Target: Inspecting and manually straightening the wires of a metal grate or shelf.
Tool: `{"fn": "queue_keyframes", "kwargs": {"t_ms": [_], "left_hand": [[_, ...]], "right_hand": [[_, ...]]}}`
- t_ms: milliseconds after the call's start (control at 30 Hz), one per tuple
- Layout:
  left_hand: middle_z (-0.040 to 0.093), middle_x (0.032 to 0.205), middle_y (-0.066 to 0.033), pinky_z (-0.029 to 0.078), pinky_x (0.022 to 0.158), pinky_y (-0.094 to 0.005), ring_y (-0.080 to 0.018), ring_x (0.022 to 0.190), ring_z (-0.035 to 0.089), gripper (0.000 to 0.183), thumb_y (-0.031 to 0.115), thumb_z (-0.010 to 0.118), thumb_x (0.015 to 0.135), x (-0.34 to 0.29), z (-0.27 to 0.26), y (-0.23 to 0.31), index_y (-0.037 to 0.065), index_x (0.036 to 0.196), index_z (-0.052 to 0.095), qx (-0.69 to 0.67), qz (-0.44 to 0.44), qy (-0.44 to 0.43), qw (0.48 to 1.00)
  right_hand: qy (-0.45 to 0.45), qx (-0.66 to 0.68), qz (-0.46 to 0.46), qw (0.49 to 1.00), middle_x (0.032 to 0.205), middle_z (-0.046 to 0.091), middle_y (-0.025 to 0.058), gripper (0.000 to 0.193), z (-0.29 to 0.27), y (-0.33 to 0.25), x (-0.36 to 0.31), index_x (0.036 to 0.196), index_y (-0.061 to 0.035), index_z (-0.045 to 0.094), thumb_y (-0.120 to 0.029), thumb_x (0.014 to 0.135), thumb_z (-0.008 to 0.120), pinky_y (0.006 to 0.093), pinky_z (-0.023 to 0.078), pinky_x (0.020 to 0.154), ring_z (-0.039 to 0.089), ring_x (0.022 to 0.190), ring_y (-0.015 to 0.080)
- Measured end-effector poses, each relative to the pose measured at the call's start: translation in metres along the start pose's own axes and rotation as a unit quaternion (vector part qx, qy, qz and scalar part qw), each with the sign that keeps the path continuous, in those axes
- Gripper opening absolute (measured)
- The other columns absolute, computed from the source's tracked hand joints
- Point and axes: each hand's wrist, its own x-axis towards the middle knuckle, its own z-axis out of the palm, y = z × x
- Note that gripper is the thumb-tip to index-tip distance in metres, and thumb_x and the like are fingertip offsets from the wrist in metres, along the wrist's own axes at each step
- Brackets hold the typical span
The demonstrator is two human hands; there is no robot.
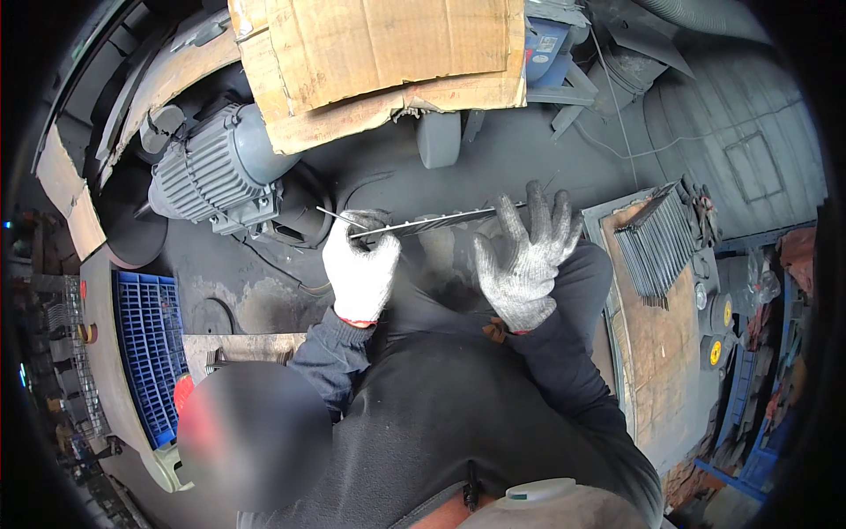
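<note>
A long, thin metal strip (436,220) with a row of small marks along its edge lies across in front of me, held edge-up. My left hand (361,273), in a white knit glove, is closed around its left end. A thin rod-like piece (331,213) sticks out beyond the same hand; whether it belongs to the strip I cannot tell. My right hand (524,264), in a grey-smudged white glove, is open with its fingers spread. The strip's right end meets its fingers; I cannot tell if they touch.
To the right, a stack of similar dark strips (656,247) rests on a cardboard-covered bench (656,353). A grey motor (216,167) stands at the far left, and a cardboard sheet (388,53) overhangs ahead. A blue plastic crate (148,353) is at left. Beside my left arm is a blurred round shape (256,436).
</note>
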Motion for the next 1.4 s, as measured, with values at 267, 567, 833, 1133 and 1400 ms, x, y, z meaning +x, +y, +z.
{"fn": "queue_keyframes", "kwargs": {"t_ms": [267, 567, 833, 1133, 1400], "left_hand": [[0.076, 0.118, -0.0162, 0.059, 0.091, -0.0398, -0.0324, 0.108, 0.075, 0.032, 0.000, 0.083, 0.081, 0.004, 0.011, 0.005, 0.003, 0.111, 0.072, 0.145, 0.214, -0.053, 0.965], [0.051, 0.163, -0.0259, 0.048, 0.121, -0.0451, -0.0341, 0.148, 0.055, 0.106, 0.010, 0.090, 0.084, -0.022, 0.029, 0.002, 0.003, 0.171, 0.029, 0.010, -0.068, 0.097, 0.993], [0.075, 0.116, -0.0106, 0.060, 0.091, -0.0349, -0.0188, 0.102, 0.073, 0.032, 0.012, 0.076, 0.105, -0.034, 0.053, -0.017, 0.003, 0.133, 0.064, -0.402, -0.279, -0.039, 0.871], [0.075, 0.095, -0.0072, 0.055, 0.072, -0.0269, -0.0115, 0.077, 0.068, 0.012, 0.006, 0.074, 0.105, -0.020, 0.026, -0.026, 0.001, 0.111, 0.065, -0.295, -0.288, -0.082, 0.908], [0.074, 0.107, -0.0078, 0.063, 0.074, -0.0298, -0.0136, 0.087, 0.073, 0.030, 0.008, 0.079, 0.100, -0.008, 0.037, -0.032, 0.002, 0.126, 0.065, -0.231, -0.327, -0.136, 0.906]], "right_hand": [[-0.107, 0.167, -0.019, 0.980, 0.135, 0.071, 0.0168, 0.044, 0.003, 0.010, 0.007, 0.137, -0.0091, 0.071, -0.020, 0.096, 0.081, 0.0536, 0.046, 0.117, 0.064, 0.129, 0.0376], [0.036, 0.711, 0.408, 0.572, 0.120, 0.075, 0.0121, 0.032, 0.025, 0.006, -0.022, 0.142, -0.0048, 0.063, -0.007, 0.111, 0.068, 0.0323, 0.063, 0.087, 0.074, 0.103, 0.0218], [-0.060, 0.852, 0.415, 0.313, 0.151, 0.062, 0.0242, 0.045, 0.042, -0.007, -0.043, 0.157, -0.0067, 0.052, -0.007, 0.113, 0.061, 0.0563, 0.054, 0.118, 0.066, 0.136, 0.0375], [0.103, 0.599, 0.487, 0.627, 0.134, 0.072, 0.0144, 0.046, 0.039, 0.044, -0.038, 0.149, 0.0000, 0.058, -0.009, 0.107, 0.074, 0.0388, 0.060, 0.099, 0.073, 0.111, 0.0249], [-0.174, 0.579, 0.471, 0.642, 0.113, 0.077, 0.0102, 0.032, 0.015, 0.078, 0.026, 0.134, 0.0023, 0.067, -0.009, 0.104, 0.073, 0.0313, 0.061, 0.083, 0.075, 0.096, 0.0174]]}}
